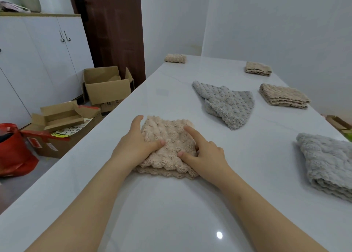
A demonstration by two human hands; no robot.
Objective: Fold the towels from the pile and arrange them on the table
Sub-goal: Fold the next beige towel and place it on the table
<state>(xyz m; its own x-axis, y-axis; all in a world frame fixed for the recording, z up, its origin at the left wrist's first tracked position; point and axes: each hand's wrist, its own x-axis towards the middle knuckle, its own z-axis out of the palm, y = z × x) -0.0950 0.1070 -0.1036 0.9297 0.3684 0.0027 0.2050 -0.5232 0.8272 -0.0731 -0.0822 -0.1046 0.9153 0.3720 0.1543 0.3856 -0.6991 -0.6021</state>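
Observation:
A folded beige towel [167, 135] lies on the white table [171, 213] in front of me. My left hand [133, 145] rests on its left side, thumb pressing the top. My right hand [205, 152] lies on its right side with index finger and thumb spread on the fabric. An unfolded grey towel [226, 103] lies crumpled beyond it. A folded grey towel [327, 162] sits at the right edge. Folded beige towels lie farther back: one at the right [283, 96], one behind it [258, 69], one at the far left corner [175, 58].
The table's left edge runs diagonally; beyond it on the floor stand open cardboard boxes [106, 86], a flat box [59, 118] and a red bag [13, 150]. White cabinets [38, 61] and a brown door [114, 32] are behind. Walls bound the table's far and right sides.

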